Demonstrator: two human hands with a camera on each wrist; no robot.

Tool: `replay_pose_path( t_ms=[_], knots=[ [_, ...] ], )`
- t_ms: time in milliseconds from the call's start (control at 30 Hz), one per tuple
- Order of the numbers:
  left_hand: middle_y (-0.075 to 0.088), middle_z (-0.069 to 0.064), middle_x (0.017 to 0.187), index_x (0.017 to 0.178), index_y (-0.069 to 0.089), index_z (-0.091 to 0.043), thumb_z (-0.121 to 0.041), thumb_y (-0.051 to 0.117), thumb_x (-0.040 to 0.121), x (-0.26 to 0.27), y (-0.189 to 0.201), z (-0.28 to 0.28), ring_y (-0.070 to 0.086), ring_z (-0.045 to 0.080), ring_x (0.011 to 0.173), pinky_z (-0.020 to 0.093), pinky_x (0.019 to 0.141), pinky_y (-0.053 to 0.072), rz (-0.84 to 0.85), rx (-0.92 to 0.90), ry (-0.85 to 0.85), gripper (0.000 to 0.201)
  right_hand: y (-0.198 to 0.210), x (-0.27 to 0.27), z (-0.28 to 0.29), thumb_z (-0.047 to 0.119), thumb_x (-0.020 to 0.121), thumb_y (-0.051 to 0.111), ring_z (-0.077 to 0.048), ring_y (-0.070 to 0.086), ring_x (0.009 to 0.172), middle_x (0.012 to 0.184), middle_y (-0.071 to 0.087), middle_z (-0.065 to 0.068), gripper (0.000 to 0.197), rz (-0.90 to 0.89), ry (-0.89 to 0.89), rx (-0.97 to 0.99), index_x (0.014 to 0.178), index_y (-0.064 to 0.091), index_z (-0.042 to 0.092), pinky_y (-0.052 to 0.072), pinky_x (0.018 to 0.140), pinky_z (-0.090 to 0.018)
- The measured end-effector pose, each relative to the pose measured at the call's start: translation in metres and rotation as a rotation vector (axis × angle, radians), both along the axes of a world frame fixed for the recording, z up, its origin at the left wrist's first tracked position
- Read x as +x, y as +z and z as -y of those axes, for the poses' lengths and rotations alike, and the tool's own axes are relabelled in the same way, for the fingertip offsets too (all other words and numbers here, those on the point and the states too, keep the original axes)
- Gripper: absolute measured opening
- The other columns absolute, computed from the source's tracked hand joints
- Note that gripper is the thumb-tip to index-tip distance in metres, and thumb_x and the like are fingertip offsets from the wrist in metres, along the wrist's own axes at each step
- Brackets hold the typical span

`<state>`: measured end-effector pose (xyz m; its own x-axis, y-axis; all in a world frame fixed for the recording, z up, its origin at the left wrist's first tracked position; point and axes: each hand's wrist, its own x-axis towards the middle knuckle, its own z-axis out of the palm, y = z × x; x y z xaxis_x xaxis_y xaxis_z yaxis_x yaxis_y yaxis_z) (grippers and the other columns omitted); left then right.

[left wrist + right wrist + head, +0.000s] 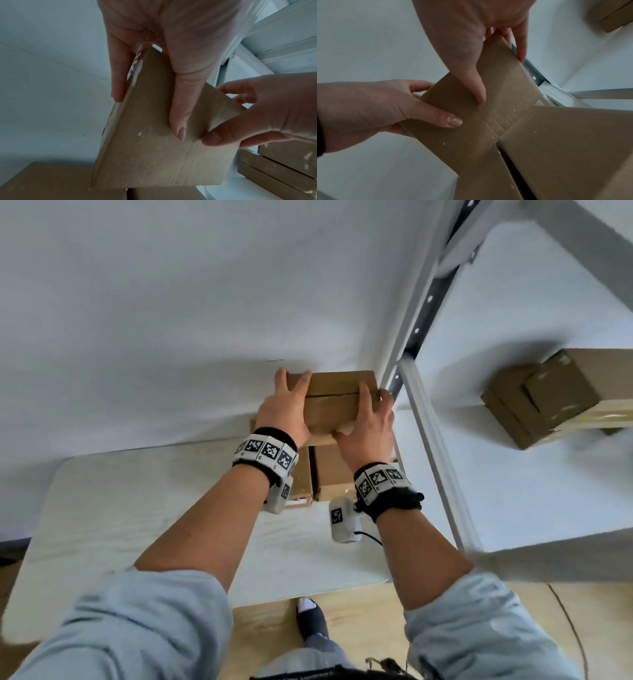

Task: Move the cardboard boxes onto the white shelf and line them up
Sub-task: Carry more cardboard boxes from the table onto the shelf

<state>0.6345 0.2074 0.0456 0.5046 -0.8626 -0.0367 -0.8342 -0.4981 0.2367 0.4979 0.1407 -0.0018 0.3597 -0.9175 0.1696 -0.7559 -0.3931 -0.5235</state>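
Two hands on one box: left hand and right hand grip its ends, held above boxes on counter. Shelf right of counter; box on shelf.

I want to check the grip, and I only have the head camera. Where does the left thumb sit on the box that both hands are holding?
Observer: The left wrist view shows the left hand with the left thumb lying flat along the near face of the box, and the fingers on the opposite side.
Operator: And the right thumb?
Observer: On the right hand, the right thumb lies flat on that same face. Its tip is close to the left thumb's.
Operator: Anything on that face?
Observer: A narrow band, perhaps tape, crosses it near the thumb tips, and there are small white flecks on the cardboard.
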Motion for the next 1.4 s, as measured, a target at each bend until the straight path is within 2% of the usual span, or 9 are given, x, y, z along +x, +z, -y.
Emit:
replay_pose_path(
  t_ms=[200,333,467,600,767,867,1000,1233,1400],
  knots=[
    [0.007,0.012,0.162,0.153,0.028,-0.029,-0.038,0.090,0.066,0.027,-0.023,0.049,0.063,0.036,0.104,0.045,0.094,0.053,-0.066,0.026,-0.028,0.107,-0.027,0.023,0.048,0.019,0.076,0.080,-0.036,0.032,0.139,0.157,0.017,-0.014,0.098,-0.046,-0.024,0.073,0.155,0.022,0.024,0.046,0.103,-0.047],
    [0.006,0.011,0.163,0.153,0.029,-0.022,-0.038,0.084,0.075,0.027,-0.050,0.049,0.060,0.034,0.113,0.042,0.100,0.050,-0.106,-0.017,-0.025,0.097,-0.038,0.026,0.058,0.019,0.081,0.078,-0.036,0.036,0.135,0.157,0.014,-0.014,0.100,-0.145,-0.001,0.107,0.156,0.013,0.030,0.049,0.094,-0.043],
    [0.008,0.010,0.163,0.154,0.028,-0.022,-0.037,0.082,0.078,0.026,-0.060,0.045,0.058,0.038,0.118,0.044,0.103,0.048,-0.145,-0.061,0.000,0.095,-0.040,0.030,0.058,0.013,0.080,0.075,-0.035,0.038,0.130,0.157,0.014,-0.015,0.101,-0.193,0.003,0.067,0.157,0.012,0.028,0.047,0.093,-0.037],
    [0.007,0.011,0.163,0.154,0.024,-0.023,-0.040,0.081,0.078,0.027,-0.054,0.044,0.058,0.035,0.118,0.042,0.098,0.050,-0.113,-0.025,-0.014,0.096,-0.039,0.031,0.057,0.016,0.078,0.078,-0.037,0.040,0.129,0.158,0.012,-0.015,0.104,-0.197,0.005,0.087,0.157,0.011,0.029,0.048,0.093,-0.040],
    [0.011,0.015,0.161,0.155,0.017,-0.022,-0.043,0.082,0.076,0.023,-0.049,0.019,0.046,0.037,0.133,0.046,0.100,0.048,-0.065,-0.014,0.030,0.104,-0.030,0.030,0.042,0.013,0.071,0.078,-0.038,0.031,0.138,0.161,0.004,-0.016,0.114,-0.136,-0.054,0.095,0.157,0.005,0.029,0.040,0.105,-0.047],
    [0.015,0.016,0.161,0.154,0.019,-0.021,-0.042,0.081,0.076,0.017,-0.048,-0.010,0.034,0.036,0.142,0.047,0.108,0.043,-0.044,-0.020,0.040,0.102,-0.023,0.024,0.023,0.010,0.069,0.078,-0.040,0.024,0.143,0.162,0.001,-0.018,0.118,-0.061,-0.090,0.049,0.157,0.002,0.028,0.036,0.111,-0.053],
    [0.021,0.015,0.159,0.154,0.020,-0.019,-0.043,0.078,0.079,-0.002,-0.048,-0.057,0.029,0.033,0.144,0.044,0.112,0.035,-0.019,0.007,0.039,0.098,-0.014,0.009,-0.021,0.002,0.068,0.060,-0.042,0.021,0.144,0.162,0.003,-0.017,0.108,0.024,-0.054,0.027,0.157,0.003,0.027,0.033,0.112,-0.056],
    [0.042,0.009,0.146,0.153,0.025,-0.018,-0.043,0.079,0.078,-0.075,-0.057,-0.171,0.041,0.028,0.132,0.039,0.106,0.041,-0.039,-0.042,-0.050,0.095,-0.014,-0.060,-0.136,0.018,0.076,0.077,-0.038,0.022,0.146,0.162,0.007,-0.013,0.106,-0.062,0.104,0.004,0.156,0.008,0.027,0.036,0.112,-0.052],
    [0.035,0.012,0.154,0.155,0.021,-0.021,-0.045,0.083,0.073,-0.131,-0.070,-0.261,0.033,0.029,0.141,0.042,0.111,0.037,-0.027,-0.043,-0.087,0.106,-0.018,-0.134,-0.232,0.018,0.070,0.078,-0.040,0.037,0.136,0.156,0.025,-0.016,0.097,-0.114,0.140,-0.089,0.150,0.022,0.023,0.043,0.105,-0.054]
  ],
)
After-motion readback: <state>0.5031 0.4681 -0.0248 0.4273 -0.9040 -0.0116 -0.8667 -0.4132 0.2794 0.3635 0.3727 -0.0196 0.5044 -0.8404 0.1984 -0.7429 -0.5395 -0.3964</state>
